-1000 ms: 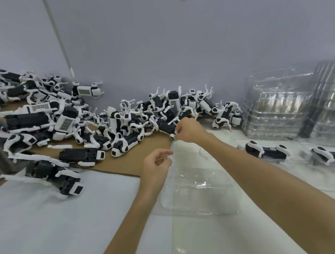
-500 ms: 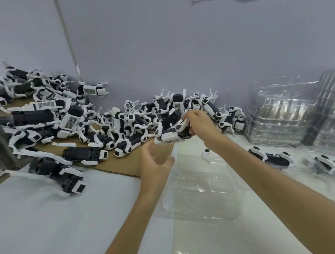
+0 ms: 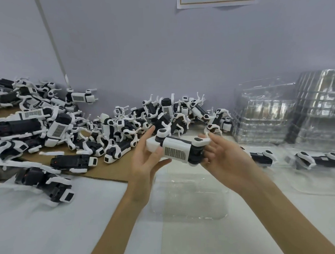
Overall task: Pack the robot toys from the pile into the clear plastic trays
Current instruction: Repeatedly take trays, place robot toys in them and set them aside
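Supports robot toy [image 3: 176, 150] level above clear plastic tray [image 3: 188, 207], presumably for aligned seating; pinches white end with left hand [image 3: 145, 165], grips black end with right hand [image 3: 224, 161].

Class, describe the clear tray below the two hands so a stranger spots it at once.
Find the white table. Under the left hand and right hand lies a clear tray. The trays to its right each hold a robot toy; this one is empty.
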